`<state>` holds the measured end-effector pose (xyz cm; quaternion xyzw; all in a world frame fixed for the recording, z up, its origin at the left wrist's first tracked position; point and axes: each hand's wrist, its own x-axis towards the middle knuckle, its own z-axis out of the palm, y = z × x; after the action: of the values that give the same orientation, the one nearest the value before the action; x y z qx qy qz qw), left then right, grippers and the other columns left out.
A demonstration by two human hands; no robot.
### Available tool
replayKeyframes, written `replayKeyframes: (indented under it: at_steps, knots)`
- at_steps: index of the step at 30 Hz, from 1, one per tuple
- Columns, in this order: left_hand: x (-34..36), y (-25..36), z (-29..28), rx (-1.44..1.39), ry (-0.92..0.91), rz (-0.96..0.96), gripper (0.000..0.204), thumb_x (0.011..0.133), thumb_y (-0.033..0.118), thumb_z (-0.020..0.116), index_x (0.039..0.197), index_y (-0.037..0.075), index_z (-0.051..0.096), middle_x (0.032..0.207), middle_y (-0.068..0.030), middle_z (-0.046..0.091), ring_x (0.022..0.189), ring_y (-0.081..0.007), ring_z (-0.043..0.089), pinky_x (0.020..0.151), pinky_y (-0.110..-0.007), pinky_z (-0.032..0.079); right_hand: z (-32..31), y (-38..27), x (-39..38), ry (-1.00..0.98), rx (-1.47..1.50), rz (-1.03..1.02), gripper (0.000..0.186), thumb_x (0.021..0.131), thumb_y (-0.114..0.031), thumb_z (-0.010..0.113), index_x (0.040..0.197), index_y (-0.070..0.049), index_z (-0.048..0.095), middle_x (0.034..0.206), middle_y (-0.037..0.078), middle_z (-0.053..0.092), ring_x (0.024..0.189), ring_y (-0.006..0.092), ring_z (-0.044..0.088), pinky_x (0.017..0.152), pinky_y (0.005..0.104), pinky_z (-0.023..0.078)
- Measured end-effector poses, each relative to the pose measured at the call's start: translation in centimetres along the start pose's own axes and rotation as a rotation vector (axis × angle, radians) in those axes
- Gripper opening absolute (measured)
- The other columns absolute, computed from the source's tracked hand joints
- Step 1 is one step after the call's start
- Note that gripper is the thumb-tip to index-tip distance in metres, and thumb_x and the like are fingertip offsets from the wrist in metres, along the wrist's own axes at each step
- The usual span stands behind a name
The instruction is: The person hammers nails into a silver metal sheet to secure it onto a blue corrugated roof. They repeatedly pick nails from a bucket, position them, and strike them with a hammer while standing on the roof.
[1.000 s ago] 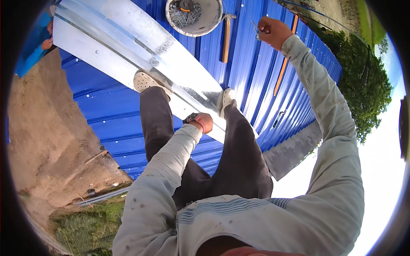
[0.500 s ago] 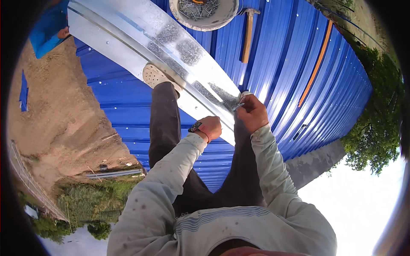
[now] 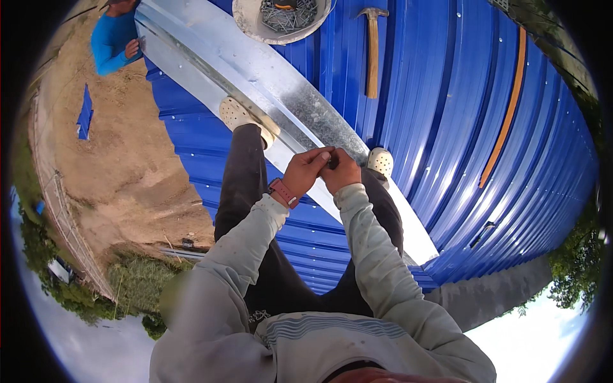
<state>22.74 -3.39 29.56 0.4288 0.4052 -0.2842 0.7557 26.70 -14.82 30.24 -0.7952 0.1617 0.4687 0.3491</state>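
Note:
My left hand (image 3: 306, 173) and my right hand (image 3: 341, 172) meet over the shiny metal flashing (image 3: 290, 96), fingertips pinched together. Whatever lies between their fingers is hidden. The long flashing strip runs diagonally across the blue ribbed roofing (image 3: 415, 127). My left shoe (image 3: 246, 120), a cream clog with holes, stands on it, and the right clog (image 3: 380, 162) is at its right edge.
A bucket (image 3: 246, 22) of nails (image 3: 288, 16) stands at the top, beside a wooden-handled hammer (image 3: 372, 60). An orange strip (image 3: 507, 115) lies on the roofing to the right. At the upper left, a person in blue (image 3: 112, 41) has a hand at the flashing's end. Bare ground (image 3: 137, 147) lies below the roof edge.
My right hand, which held thin metal pieces like nails near my right knee, has moved left to meet my left hand. My left hand has risen slightly. The view has shifted.

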Motion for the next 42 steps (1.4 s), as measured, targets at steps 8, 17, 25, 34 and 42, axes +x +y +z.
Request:
replayKeyframes:
  at_steps: [8,17,25,34,42]
  knots:
    - [-1.7,-4.6,4.5,-0.033,0.248,0.132,0.028,0.091,0.019,0.052,0.107,-0.001,0.062,0.094,-0.0080,0.066,0.087,-0.0122,0.060,0.077,-0.024,0.048,-4.2,2.9,-1.8,-0.146,-0.104,-0.140,0.030,0.073,-0.023,0.067,0.097,-0.006,0.060,0.086,0.013,0.066,0.083,0.0269,0.065,0.075,0.0347,0.050]
    - [-2.7,-6.7,7.1,-0.365,0.125,0.168,0.025,0.087,0.006,0.048,0.107,-0.004,0.059,0.097,-0.0084,0.062,0.087,-0.0132,0.060,0.077,-0.025,0.049,-6.8,2.4,-3.8,-0.156,-0.159,-0.122,0.027,0.069,-0.018,0.066,0.090,-0.004,0.059,0.076,0.011,0.064,0.072,0.0217,0.064,0.067,0.0321,0.051]
    - [-3.3,-6.8,5.9,-0.474,0.158,0.055,0.021,0.079,0.000,0.045,0.088,-0.003,0.063,0.078,-0.0066,0.062,0.064,-0.0096,0.056,0.058,-0.022,0.044,-6.3,3.7,-2.8,-0.075,-0.052,-0.067,0.016,0.075,-0.007,0.060,0.087,0.002,0.056,0.071,0.008,0.062,0.058,0.0131,0.058,0.053,0.0256,0.046]
    - [-4.8,-8.6,5.3,-0.349,0.228,0.095,0.018,0.075,0.000,0.044,0.071,-0.001,0.061,0.066,-0.0042,0.059,0.056,-0.0093,0.051,0.051,-0.023,0.039,-4.0,2.8,-4.3,0.031,0.229,-0.013,0.008,0.077,-0.003,0.059,0.083,-0.002,0.053,0.063,0.004,0.055,0.047,0.0077,0.048,0.040,0.0222,0.035]
    - [-6.3,-6.6,3.9,-0.198,0.003,0.269,0.033,0.082,0.002,0.043,0.111,-0.001,0.057,0.077,0.0000,0.057,0.070,-0.0049,0.051,0.064,-0.021,0.042,-4.8,4.4,-4.9,-0.216,-0.040,-0.083,0.018,0.077,-0.007,0.060,0.093,0.001,0.060,0.071,0.003,0.060,0.062,0.0069,0.055,0.056,0.0219,0.044]
